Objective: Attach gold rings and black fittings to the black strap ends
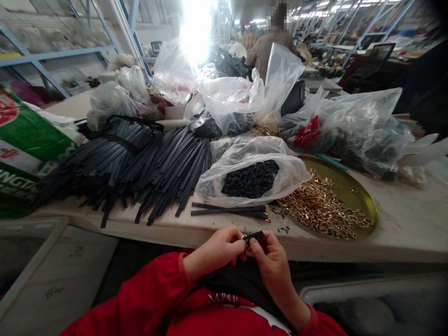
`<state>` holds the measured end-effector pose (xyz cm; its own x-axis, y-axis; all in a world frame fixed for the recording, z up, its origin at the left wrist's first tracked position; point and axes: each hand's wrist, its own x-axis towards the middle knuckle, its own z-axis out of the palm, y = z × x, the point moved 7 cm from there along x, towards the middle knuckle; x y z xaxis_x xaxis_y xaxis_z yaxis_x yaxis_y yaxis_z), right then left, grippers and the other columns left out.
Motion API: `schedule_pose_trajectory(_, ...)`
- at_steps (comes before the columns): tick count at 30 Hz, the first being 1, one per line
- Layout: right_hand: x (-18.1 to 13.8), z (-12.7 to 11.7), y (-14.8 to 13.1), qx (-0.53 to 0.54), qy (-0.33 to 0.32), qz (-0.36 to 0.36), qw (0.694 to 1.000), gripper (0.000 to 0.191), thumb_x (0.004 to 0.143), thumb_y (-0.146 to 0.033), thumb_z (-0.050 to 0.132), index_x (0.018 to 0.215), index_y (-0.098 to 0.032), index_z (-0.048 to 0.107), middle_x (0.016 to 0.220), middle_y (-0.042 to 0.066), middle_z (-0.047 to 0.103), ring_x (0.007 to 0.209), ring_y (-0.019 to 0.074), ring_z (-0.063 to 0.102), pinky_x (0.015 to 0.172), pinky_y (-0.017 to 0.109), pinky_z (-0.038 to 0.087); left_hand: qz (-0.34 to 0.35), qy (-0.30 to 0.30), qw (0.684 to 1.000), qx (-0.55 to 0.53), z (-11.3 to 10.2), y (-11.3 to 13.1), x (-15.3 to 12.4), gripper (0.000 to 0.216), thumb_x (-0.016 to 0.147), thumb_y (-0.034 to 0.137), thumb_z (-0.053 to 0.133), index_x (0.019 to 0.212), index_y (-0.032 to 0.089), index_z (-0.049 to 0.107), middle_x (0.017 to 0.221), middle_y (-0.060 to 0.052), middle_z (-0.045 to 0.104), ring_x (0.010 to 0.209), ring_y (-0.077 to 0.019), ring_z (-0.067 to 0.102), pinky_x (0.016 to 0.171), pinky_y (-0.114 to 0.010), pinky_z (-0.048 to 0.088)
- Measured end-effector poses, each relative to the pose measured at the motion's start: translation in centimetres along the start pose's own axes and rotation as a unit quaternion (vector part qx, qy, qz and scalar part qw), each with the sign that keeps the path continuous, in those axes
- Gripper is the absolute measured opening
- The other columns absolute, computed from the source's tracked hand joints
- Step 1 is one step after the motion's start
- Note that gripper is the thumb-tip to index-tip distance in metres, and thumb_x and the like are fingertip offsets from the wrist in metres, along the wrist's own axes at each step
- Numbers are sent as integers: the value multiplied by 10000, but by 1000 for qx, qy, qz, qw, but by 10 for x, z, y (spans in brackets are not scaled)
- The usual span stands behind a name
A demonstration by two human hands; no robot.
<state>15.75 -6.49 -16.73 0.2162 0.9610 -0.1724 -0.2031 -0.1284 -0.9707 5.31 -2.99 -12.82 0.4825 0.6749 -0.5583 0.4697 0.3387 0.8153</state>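
My left hand (pixel 219 249) and my right hand (pixel 271 261) meet just below the table's front edge, both pinched on a short black strap end (pixel 256 235) with a small gold buckle (pixel 245 237) at its left tip. A few loose black straps (pixel 229 210) lie on the table just beyond my hands. A big heap of long black straps (pixel 140 163) spreads over the left half of the table. A round gold tray (pixel 353 186) on the right carries several gold buckles (pixel 322 210). An open clear bag of small black pieces (pixel 250 179) sits in the middle.
Several clear plastic bags (pixel 350 126) crowd the back of the table. A green and white sack (pixel 28 144) stands at the left. A person (pixel 269 44) sits far behind, back turned. Blue metal shelving (pixel 52 51) lines the left. A grey bin edge (pixel 350 289) shows at lower right.
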Motion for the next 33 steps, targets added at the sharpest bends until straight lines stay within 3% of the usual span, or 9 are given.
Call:
schedule_pose_trajectory(7,9,0,-2,-4,-7,6,1000,265,755,-423,552,778,-169,477,659,-10,550,606,111,525,582,231,425,-10,5,1000,-13,-3,2,5,72,688,216,437,725,155,447,587,17,550,408,-51,398,383,-161,245)
schedule_pose_trajectory(12,11,-2,-7,-118,-11,-63,991,216,731,-367,589,786,-173,513,748,13,554,711,135,518,671,254,407,4,28,998,50,-7,-4,7,93,713,246,422,729,159,451,588,22,546,421,-64,407,382,-169,278)
schedule_pose_trajectory(15,14,0,-2,-59,-56,8,997,275,712,-406,608,771,-171,478,707,-10,499,655,116,478,614,236,384,29,41,992,118,-8,-1,1,141,741,292,437,730,157,480,603,12,562,450,-75,428,394,-172,293)
schedule_pose_trajectory(19,12,8,0,23,-133,94,986,331,711,-445,607,767,-165,440,680,-25,453,635,97,434,596,222,359,30,-4,993,111,-6,8,-9,240,767,402,472,744,162,468,565,27,548,430,-78,420,379,-173,279)
schedule_pose_trajectory(25,11,11,-14,-104,-138,-7,985,313,798,-477,480,810,-165,461,655,-17,450,606,102,426,565,232,341,47,8,993,106,-17,12,1,291,756,428,529,671,158,462,500,40,508,430,-83,441,405,-177,287)
schedule_pose_trajectory(30,43,9,-32,-162,-227,-17,960,413,846,-522,330,767,-158,508,661,12,513,635,130,487,605,257,379,123,29,985,116,-24,23,15,274,774,297,513,1024,188,494,649,45,558,550,-98,497,503,-188,366)
schedule_pose_trajectory(33,98,-16,-57,-267,-119,-96,952,367,852,-478,347,773,-163,519,681,19,536,658,140,509,622,259,391,131,28,979,153,-28,30,22,203,804,290,445,923,176,564,616,39,522,547,-93,465,512,-189,348)
